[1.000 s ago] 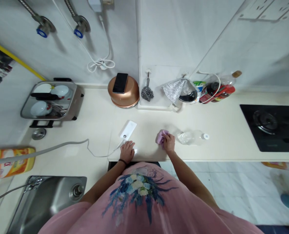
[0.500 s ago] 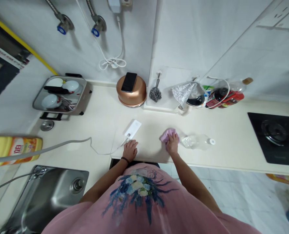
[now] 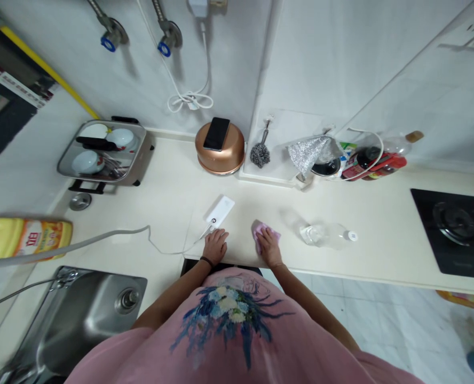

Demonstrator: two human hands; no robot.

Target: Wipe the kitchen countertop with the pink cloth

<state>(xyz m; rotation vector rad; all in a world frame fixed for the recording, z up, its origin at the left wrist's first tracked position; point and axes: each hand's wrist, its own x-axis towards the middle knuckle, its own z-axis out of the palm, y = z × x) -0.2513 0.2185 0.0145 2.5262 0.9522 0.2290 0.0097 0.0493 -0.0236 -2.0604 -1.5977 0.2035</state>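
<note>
My right hand (image 3: 267, 247) presses a small pink cloth (image 3: 261, 231) flat on the cream countertop (image 3: 173, 197), near its front edge. My left hand (image 3: 215, 246) rests on the counter edge with fingers curled, just below a white power bank (image 3: 220, 209) and its thin cable (image 3: 168, 250). A clear plastic bottle (image 3: 327, 234) with a white cap lies on its side to the right of the cloth.
A copper pot (image 3: 220, 151) with a phone (image 3: 216, 133) on it stands at the back wall, beside a steel scrubber (image 3: 260, 153). A dish tray (image 3: 103, 154) sits back left, a steel sink (image 3: 72, 320) lower left, a black hob (image 3: 457, 226) far right. Sauce bottles (image 3: 371, 160) stand at the back.
My right hand has slid the pink cloth to the left along the counter, away from the lying bottle. My left hand has stayed at the counter edge.
</note>
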